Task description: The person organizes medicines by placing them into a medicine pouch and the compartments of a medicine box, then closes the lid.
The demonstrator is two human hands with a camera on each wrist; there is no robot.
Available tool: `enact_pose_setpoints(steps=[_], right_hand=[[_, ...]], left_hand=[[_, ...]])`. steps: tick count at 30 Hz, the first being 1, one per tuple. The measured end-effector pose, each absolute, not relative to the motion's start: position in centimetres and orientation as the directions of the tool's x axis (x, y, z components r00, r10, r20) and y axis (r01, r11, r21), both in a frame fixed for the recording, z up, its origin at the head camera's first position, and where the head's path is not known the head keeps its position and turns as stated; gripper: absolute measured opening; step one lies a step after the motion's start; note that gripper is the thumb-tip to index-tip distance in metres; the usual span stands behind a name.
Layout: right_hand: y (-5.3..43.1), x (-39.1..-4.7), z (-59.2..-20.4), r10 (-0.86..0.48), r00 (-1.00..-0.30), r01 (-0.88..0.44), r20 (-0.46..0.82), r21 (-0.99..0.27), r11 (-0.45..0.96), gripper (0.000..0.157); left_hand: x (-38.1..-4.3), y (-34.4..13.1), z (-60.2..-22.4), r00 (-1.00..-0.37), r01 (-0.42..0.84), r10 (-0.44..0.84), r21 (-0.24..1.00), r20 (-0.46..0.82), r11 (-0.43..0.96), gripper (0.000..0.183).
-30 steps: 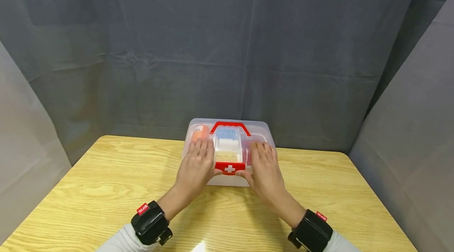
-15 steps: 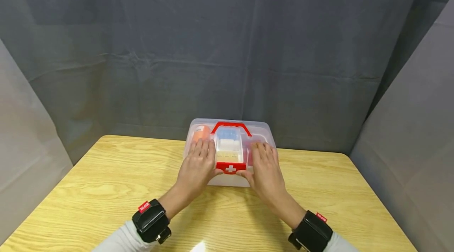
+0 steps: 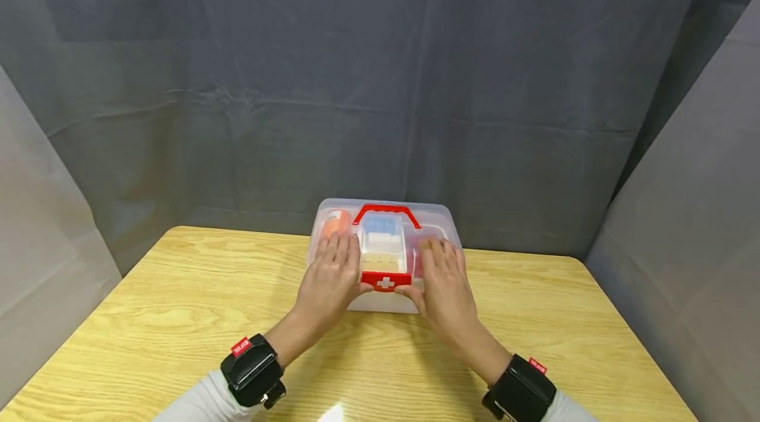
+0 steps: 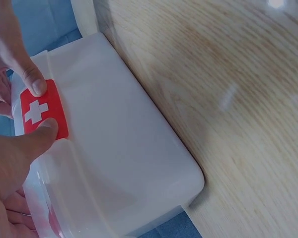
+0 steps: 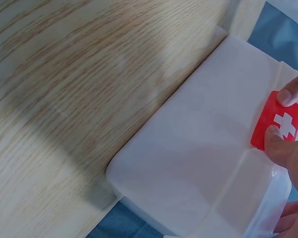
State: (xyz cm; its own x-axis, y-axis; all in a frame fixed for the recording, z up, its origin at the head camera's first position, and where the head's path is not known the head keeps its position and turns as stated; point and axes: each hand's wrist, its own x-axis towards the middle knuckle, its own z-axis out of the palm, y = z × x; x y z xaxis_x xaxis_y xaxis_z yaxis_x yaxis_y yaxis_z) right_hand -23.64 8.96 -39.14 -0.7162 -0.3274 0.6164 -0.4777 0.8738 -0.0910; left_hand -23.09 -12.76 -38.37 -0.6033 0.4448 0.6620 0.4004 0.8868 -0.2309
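A clear-lidded first aid box point(image 3: 382, 303) sits near the far edge of the table. On its front is a red latch point(image 3: 385, 282) with a white cross; a red carry handle point(image 3: 386, 208) lies on the lid. My left hand point(image 3: 329, 277) rests on the lid's left part, fingers stretched forward, thumb on the latch's left end. My right hand point(image 3: 442, 280) mirrors it on the right side. Both wrist views show the two thumbs pressed on the red latch point(image 4: 44, 109), one at each end. Through the lid show an orange roll point(image 3: 336, 221) and a container with blue and white contents point(image 3: 382, 237).
The box stands on a wood-grain table point(image 3: 208, 297). Behind the table hangs a dark grey cloth point(image 3: 380, 79), and pale panels point(image 3: 41, 224) flank both sides. Each wrist wears a black strapped device point(image 3: 254, 370).
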Motion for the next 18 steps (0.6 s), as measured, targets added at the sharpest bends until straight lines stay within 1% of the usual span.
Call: enact_pose_setpoints(steps=[10,18], right_hand=[[8.97,-23.76,-39.23,-0.336,-0.679,-0.512,0.653,-0.092,0.854,0.087],[9.46,-23.87,-39.33,-0.362,-0.689,-0.510,0.628,-0.065,0.858,0.088]], left_hand=[[-23.10,-13.07,-38.31,-0.593,0.411,0.441,-0.217,0.674,0.885,0.091],[-23.24,-13.09,-38.51,-0.576,0.409,0.448,-0.233,0.684,0.882,0.093]])
